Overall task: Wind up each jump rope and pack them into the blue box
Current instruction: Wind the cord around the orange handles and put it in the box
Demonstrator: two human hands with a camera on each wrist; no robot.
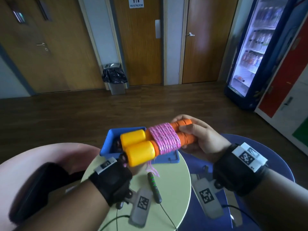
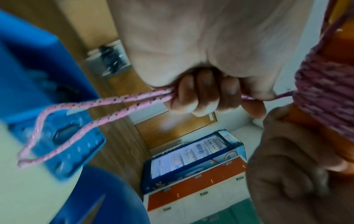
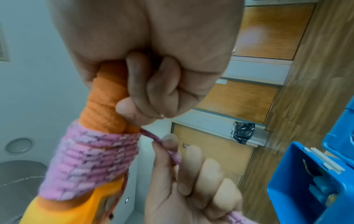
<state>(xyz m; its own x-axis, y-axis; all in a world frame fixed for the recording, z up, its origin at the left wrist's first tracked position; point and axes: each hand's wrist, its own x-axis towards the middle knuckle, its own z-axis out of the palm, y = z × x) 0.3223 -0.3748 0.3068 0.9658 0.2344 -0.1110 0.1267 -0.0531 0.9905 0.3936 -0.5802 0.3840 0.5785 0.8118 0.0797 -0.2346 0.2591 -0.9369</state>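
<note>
Gripping rope loop point(image 2: 76, 115), left hand point(image 2: 201, 94).

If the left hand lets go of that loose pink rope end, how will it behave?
Probably floppy: the loose rope end droops in a slack loop from the left hand. The last turns of the wound rope may loosen, since no knot shows. The handles look stiff in the right hand.
</note>
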